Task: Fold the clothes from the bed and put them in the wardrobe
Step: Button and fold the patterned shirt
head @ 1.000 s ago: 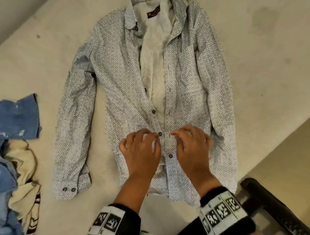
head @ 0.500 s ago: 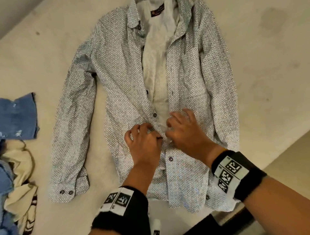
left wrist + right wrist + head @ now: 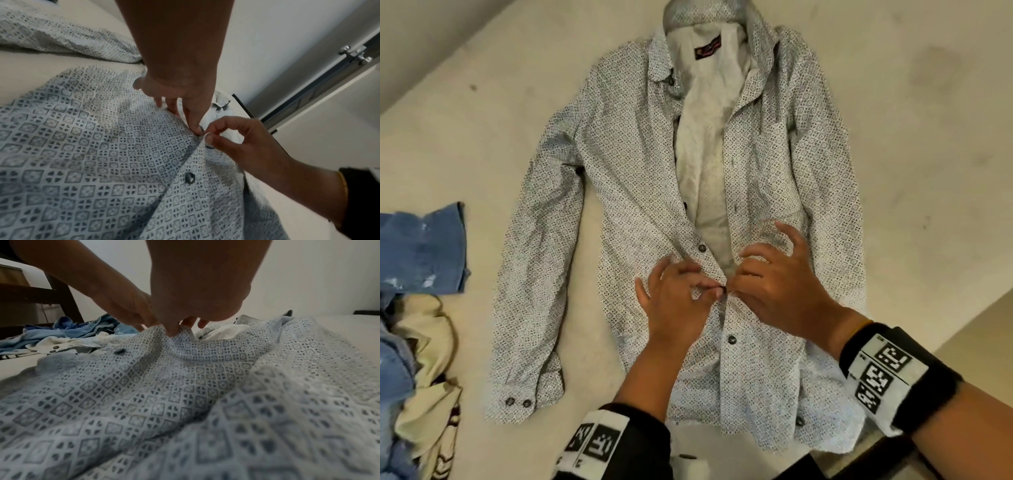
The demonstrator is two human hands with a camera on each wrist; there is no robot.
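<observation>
Bed (image 3: 893, 102) carried the patterned shirt (image 3: 626, 164), spread front-up w/ collar at the far end, sleeves laid down both sides, front open from collar to about mid-chest. Off to the left edge of the bed lay a heap of other clothes: a blue denim piece (image 3: 417, 246) and a cream garment (image 3: 428, 342) w/ dark print, well apart from the shirt's body, near its left sleeve cuff. In the left wrist view a pale wall and a door w/ metal fitting (image 3: 355, 55) showed beyond the bed; right wrist view had dark wood furniture (image 3: 30, 292) behind the heap.

Both forearms crossed the lower shirt in the head view, covering part of the placket. Shirt hem partly cut off by the wrist bands at the bottom. Right wrist view was blurred up close; the button (image 3: 202, 129) being worked was mostly hidden by fingertips, couldn't tell if it was through the hole.

Left hand (image 3: 674, 301) had fingers curled, thumb & forefinger pinching the left placket edge at that button. Right hand (image 3: 774, 284) pinched the opposite placket edge between thumb & forefinger, other fingers lifted and spread. The 2 hands met fingertip to fingertip at mid-front, just above a button (image 3: 731, 339) already done up.
</observation>
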